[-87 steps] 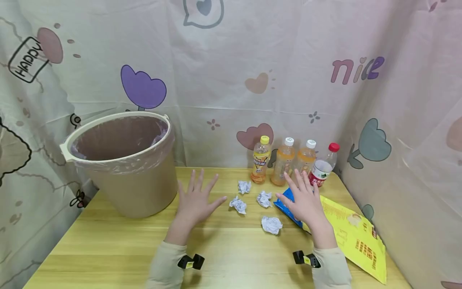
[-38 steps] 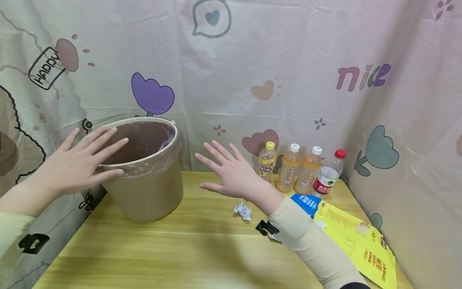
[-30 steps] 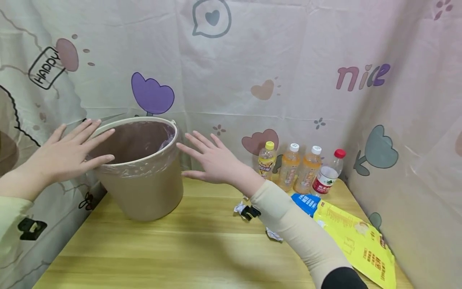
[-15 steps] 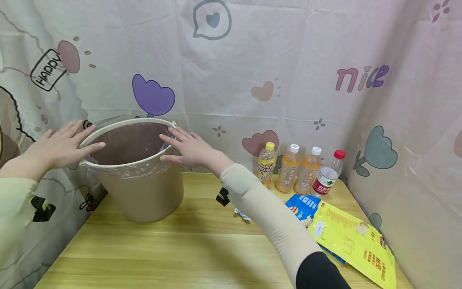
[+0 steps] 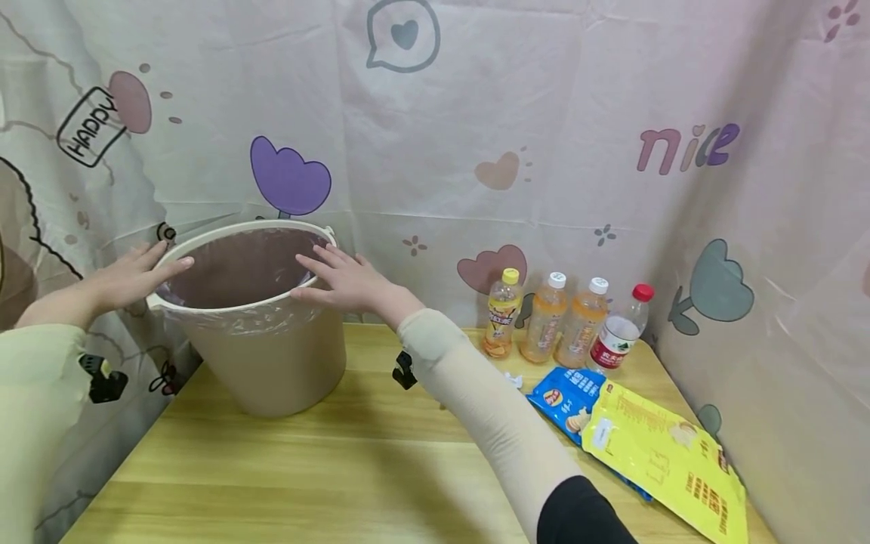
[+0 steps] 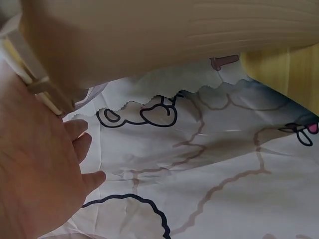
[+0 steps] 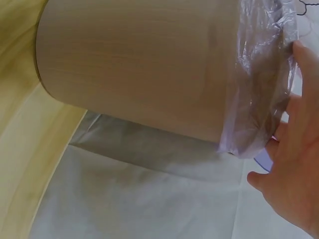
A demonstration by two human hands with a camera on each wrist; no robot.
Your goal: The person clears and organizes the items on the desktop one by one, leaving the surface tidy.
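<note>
A beige trash can (image 5: 272,370) with a clear plastic liner (image 5: 261,319) stands upright on the left of the wooden table. My left hand (image 5: 125,281) is at the left side of its rim, by the handle, with the thumb reaching over the edge. In the left wrist view, the fingers (image 6: 82,144) lie beside the can's handle (image 6: 40,82), and the thumb is hidden. My right hand (image 5: 350,283) is at the right side of the rim, fingers spread and extended. The right wrist view shows the thumb (image 7: 301,52) against the lined edge. Neither hand visibly grips it.
Several plastic bottles (image 5: 544,325) stand at the table's back right. In front of them lie a blue snack bag (image 5: 567,397) and a yellow bag (image 5: 666,453). A crumpled paper ball (image 5: 514,380) shows beside my right sleeve. A patterned curtain (image 5: 408,151) hangs behind.
Both hands have moved left from over the table to the trash can and lowered to opposite sides of its rim. The can has stayed in place.
</note>
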